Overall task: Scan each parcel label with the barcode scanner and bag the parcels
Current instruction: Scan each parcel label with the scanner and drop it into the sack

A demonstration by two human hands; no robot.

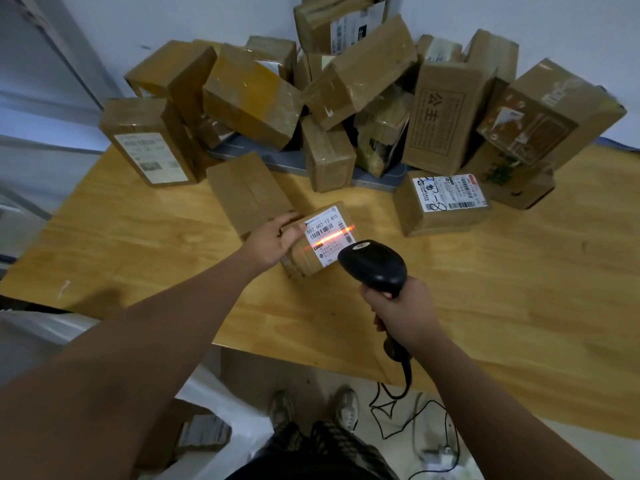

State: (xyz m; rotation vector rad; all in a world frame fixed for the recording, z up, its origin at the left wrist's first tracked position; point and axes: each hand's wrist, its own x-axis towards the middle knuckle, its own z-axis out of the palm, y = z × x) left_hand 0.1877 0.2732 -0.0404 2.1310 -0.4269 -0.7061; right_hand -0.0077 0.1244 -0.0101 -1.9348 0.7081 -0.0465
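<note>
Now scanning: left hand [273,242] fingers hold small parcel [320,242] mid-frame; right hand [401,315] fingers wrap scanner [375,266], beam across label [329,233]. Next, likely: bagging.

Left hand [273,242], right hand [403,315]: bare, as are both forearms [194,306]. Trousers [322,445]: dark, fine light checked pattern. Sneakers [347,405]: low-cut, pale grey-white uppers; the left one looks darker, mottled. Black garment [311,474] at lower frame edge

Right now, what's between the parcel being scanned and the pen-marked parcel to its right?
Head view: only bare wooden table between scanned parcel and pen-marked parcel.
</note>
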